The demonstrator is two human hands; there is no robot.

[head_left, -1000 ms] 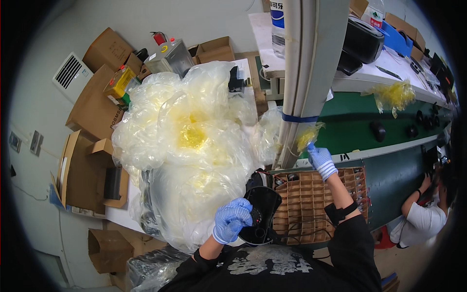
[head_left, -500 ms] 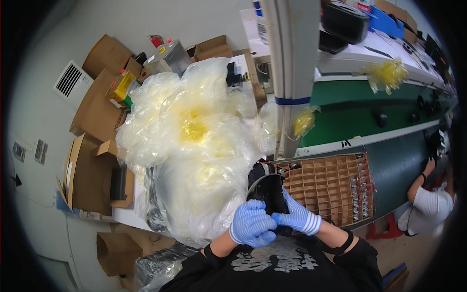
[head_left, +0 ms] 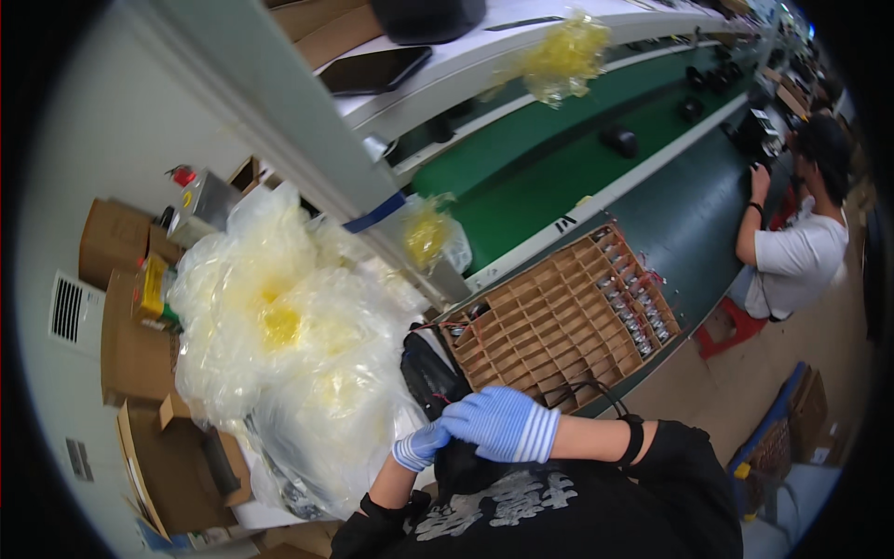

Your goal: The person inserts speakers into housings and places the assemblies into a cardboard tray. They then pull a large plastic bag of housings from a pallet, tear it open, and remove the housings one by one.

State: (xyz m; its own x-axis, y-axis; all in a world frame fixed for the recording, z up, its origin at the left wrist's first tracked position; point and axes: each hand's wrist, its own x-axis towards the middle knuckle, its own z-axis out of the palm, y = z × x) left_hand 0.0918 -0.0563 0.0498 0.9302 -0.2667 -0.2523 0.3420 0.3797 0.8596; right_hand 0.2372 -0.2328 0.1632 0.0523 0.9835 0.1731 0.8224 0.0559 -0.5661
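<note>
Both my hands wear blue-and-white gloves and meet close to my chest. My left hand (head_left: pixel 419 445) is curled round the lower end of a black part (head_left: pixel 430 374) with thin red wires. My right hand (head_left: pixel 503 424) lies across it from the right, fingers bent onto the same part and touching the left glove. The part's lower end is hidden under the gloves. Just beyond the hands stands a cardboard divider box (head_left: pixel 549 321) with many cells; several small metal pieces fill its right-hand rows.
A big heap of clear and yellowish plastic bags (head_left: pixel 279 345) lies to my left, with cardboard boxes (head_left: pixel 130 345) behind it. A green conveyor belt (head_left: pixel 559 177) carrying dark parts runs past the box. A seated person (head_left: pixel 792 256) works at the belt on the right.
My right hand came down from the post and joined my left hand on the black part. The view has swung right, showing more of the belt and the seated person.
</note>
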